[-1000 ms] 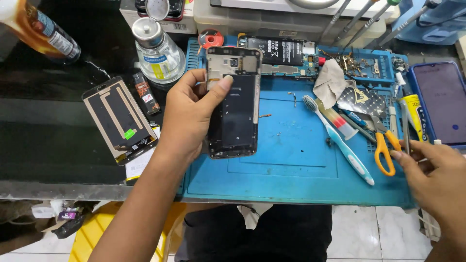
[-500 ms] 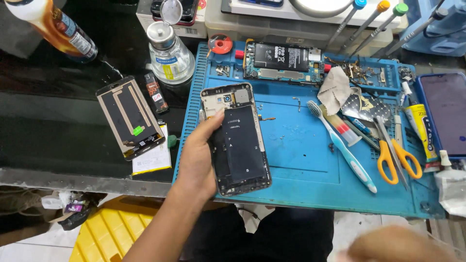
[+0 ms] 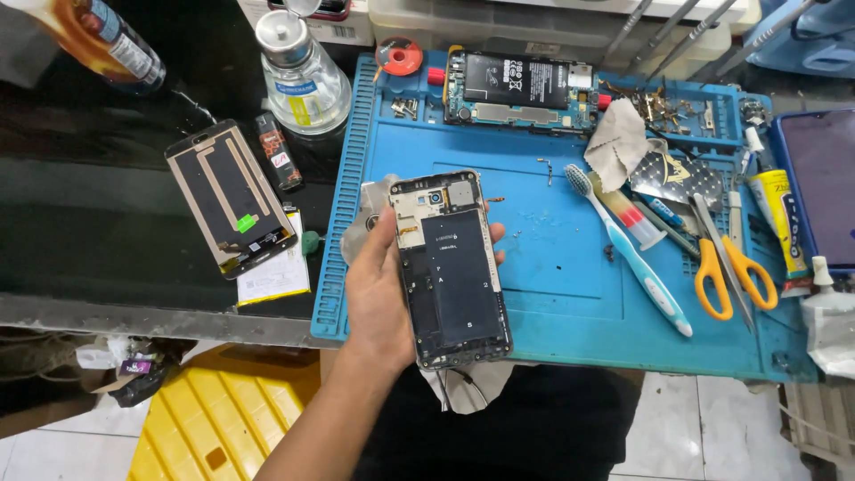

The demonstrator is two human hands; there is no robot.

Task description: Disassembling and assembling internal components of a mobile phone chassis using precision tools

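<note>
Left hand [image 3: 378,294] wrapped round an opened phone frame [image 3: 450,267], thumb along the near long edge, fingertips [image 3: 496,233] just showing past the far edge. Grip snug, edge to edge, palm behind. Held tilted above the near part of a blue work mat [image 3: 552,160], camera end pointing away from the body. Right hand out of view.

Back cover off: bare dark plate, small camera and gold contacts exposed at the top end. Judged light, stiff and thin, but fragile; exposed parts near the top best left untouched. Smooth metal sides probably a bit slippery, so a hold by the two long edges, as now, looks the safest. Pressing on the flat middle seems risky.

Right of the grip, on the mat: a toothbrush [image 3: 628,254] lying slantwise, then orange-handled scissors [image 3: 730,272], a tube [image 3: 779,223] and tweezers further out. Beyond the fingertips, at the mat's far rim: a circuit board with black battery [image 3: 525,85], a crumpled white cloth [image 3: 614,142] beside it. Left of the grip, off the mat on the dark table: a separated phone panel [image 3: 232,200] face down with gold strips, a clear glass bottle [image 3: 303,80] past it. Under the wrist, below table level: a yellow stool [image 3: 223,410]. Scrap of white tissue hanging just under the frame's near end.
</note>
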